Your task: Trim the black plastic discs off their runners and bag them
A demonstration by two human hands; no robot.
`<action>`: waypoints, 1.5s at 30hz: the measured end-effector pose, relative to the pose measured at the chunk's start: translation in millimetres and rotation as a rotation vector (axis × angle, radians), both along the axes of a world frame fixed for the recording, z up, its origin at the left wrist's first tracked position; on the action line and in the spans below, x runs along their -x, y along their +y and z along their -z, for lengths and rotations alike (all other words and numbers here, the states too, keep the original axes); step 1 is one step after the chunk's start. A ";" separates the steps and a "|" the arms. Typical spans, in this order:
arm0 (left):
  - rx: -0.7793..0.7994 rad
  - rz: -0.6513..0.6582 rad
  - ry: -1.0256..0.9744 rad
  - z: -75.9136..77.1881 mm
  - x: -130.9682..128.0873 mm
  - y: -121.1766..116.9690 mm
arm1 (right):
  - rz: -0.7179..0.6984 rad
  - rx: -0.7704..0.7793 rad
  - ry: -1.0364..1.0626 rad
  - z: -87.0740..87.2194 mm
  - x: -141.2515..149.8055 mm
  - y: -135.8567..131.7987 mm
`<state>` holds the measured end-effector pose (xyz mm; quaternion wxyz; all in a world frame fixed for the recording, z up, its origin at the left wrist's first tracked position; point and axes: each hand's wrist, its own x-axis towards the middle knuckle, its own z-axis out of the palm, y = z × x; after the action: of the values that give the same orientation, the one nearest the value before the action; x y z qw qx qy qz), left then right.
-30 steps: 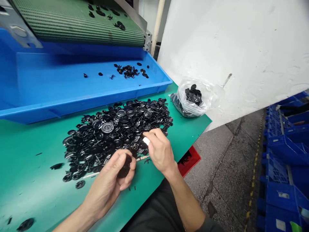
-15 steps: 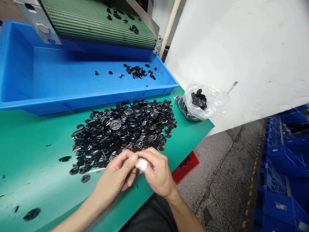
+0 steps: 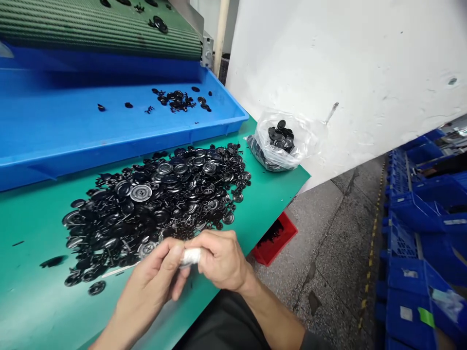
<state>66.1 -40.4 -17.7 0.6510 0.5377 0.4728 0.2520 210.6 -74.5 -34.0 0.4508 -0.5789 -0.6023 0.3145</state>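
My left hand (image 3: 153, 277) and my right hand (image 3: 222, 260) meet at the front edge of the pile, fingertips pressed together. Both are closed; whatever lies between the fingers is hidden. A small white wrapping (image 3: 191, 256) shows between the hands, apparently around my right thumb; its exact form is blurred. Just beyond the fingers spreads a heap of black round plastic parts (image 3: 171, 182), mixed discs and thin branching pieces, on the green tabletop (image 3: 32, 321). A thin white strip (image 3: 116, 271) lies by the heap's near edge, left of my left hand.
A blue tray (image 3: 124, 146) with scattered black parts stands behind the heap, under a green conveyor belt (image 3: 98, 29). A clear plastic bag (image 3: 270, 158) of black discs sits at the right. Below the table edge is a red bin (image 3: 288, 238). Blue crates (image 3: 408, 291) line the floor's right side.
The view has swung to the right, so the table, heap and bag appear farther left. My hands stay pressed together, and more of the white wrapping shows between them.
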 end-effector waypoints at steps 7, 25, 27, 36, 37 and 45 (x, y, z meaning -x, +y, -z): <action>0.248 -0.083 -0.089 1.4 0.9 10.5 | 0.044 0.046 -0.110 -9.1 -5.9 5.8; 0.614 -0.159 -0.427 -3.7 1.5 21.9 | 0.283 0.142 -0.529 1.8 -56.7 1.0; 0.640 -0.149 -0.407 -3.0 1.7 23.2 | 0.285 0.151 -0.498 0.1 -55.7 2.5; 0.548 -0.054 -0.399 -2.5 0.2 20.2 | 0.251 -0.073 -0.322 -4.4 -44.6 13.1; 0.532 -0.032 -0.396 -1.9 0.3 19.8 | 0.239 -0.128 -0.328 -7.0 -43.7 14.9; 0.367 -0.013 -0.343 -4.1 -0.5 17.6 | 0.152 -0.008 0.115 -12.0 -27.3 23.7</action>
<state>66.6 -22.8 -13.6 0.8068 0.3571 0.3965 0.2537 237.9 -50.8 -22.0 0.5096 -0.6021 -0.5309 0.3098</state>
